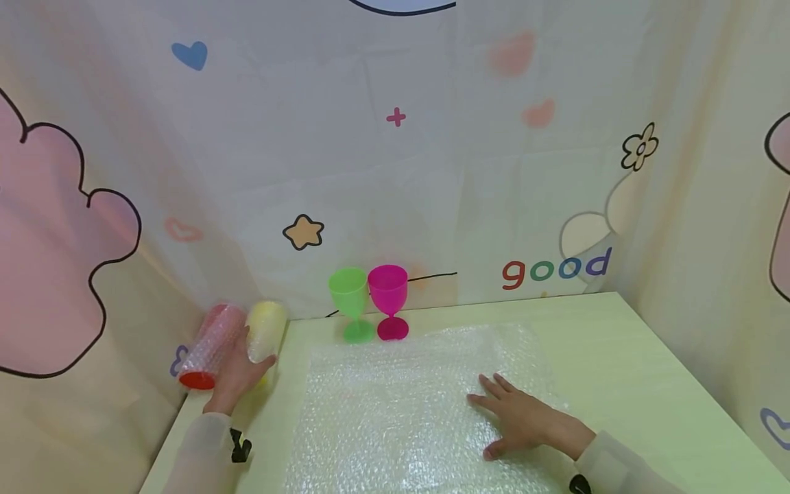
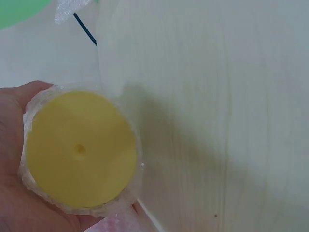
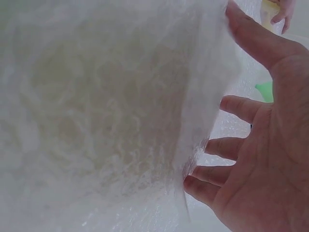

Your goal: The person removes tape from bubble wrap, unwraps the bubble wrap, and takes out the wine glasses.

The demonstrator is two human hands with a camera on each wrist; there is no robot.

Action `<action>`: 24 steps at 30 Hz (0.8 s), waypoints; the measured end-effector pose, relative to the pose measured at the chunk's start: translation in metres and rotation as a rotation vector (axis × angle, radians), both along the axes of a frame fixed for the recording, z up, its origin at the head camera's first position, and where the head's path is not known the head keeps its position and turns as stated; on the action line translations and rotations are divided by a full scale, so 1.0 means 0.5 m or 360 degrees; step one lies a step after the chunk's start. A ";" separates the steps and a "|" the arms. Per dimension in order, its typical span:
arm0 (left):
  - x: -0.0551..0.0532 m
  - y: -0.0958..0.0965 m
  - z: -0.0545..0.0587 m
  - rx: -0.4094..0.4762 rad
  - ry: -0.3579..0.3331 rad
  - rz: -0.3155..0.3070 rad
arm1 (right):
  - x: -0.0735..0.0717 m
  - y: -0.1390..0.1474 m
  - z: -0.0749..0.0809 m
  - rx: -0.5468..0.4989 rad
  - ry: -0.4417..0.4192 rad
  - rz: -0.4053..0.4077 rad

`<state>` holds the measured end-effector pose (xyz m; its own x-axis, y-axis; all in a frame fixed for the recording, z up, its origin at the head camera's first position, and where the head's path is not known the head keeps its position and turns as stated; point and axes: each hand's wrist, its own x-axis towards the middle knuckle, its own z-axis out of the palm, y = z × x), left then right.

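Note:
At the back left of the table, my left hand (image 1: pixel 236 374) grips a bubble-wrapped yellow goblet (image 1: pixel 268 328). The left wrist view shows its round yellow foot (image 2: pixel 81 150) facing the camera, with fingers and palm curled round the wrap. Beside it lies a bubble-wrapped red goblet (image 1: pixel 212 346), its red foot toward me. My right hand (image 1: pixel 523 416) rests with spread fingers on the right part of a flat bubble wrap sheet (image 1: pixel 395 412). In the right wrist view its fingertips touch the wrap, holding nothing.
A green goblet (image 1: pixel 350 295) and a pink goblet (image 1: pixel 389 291) stand upright, unwrapped, behind the sheet near the back edge. A printed curtain (image 1: pixel 395 185) hangs close behind the pale table (image 1: pixel 629 384) and along both sides.

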<state>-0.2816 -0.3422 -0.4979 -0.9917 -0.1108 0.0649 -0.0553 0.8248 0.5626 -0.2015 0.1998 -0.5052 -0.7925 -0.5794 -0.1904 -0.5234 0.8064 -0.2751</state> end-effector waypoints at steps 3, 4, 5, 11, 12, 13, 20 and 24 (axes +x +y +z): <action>0.008 -0.002 0.002 -0.0003 0.0057 0.0007 | 0.000 -0.001 0.000 -0.0008 0.0009 0.0008; 0.011 -0.002 0.005 -0.0007 0.0083 0.0008 | 0.000 -0.001 0.001 -0.0010 0.0010 0.0007; 0.016 -0.001 0.010 -0.0014 0.0107 0.0010 | 0.000 -0.002 0.002 -0.0011 0.0006 0.0002; 0.052 0.018 0.054 -0.0048 0.0205 0.0050 | 0.002 -0.002 0.006 -0.0012 -0.0016 0.0000; 0.059 0.023 0.063 -0.0049 0.0209 0.0058 | 0.002 -0.002 0.006 -0.0011 -0.0020 -0.0001; 0.067 0.029 0.071 -0.0049 0.0218 0.0064 | 0.001 -0.002 0.006 -0.0005 -0.0024 -0.0007; 0.131 0.091 0.129 -0.0040 0.0317 0.0062 | -0.003 -0.003 0.003 -0.0015 -0.0038 -0.0011; 0.169 0.136 0.156 -0.0017 0.0390 0.0047 | -0.005 -0.004 0.000 -0.0020 -0.0028 -0.0003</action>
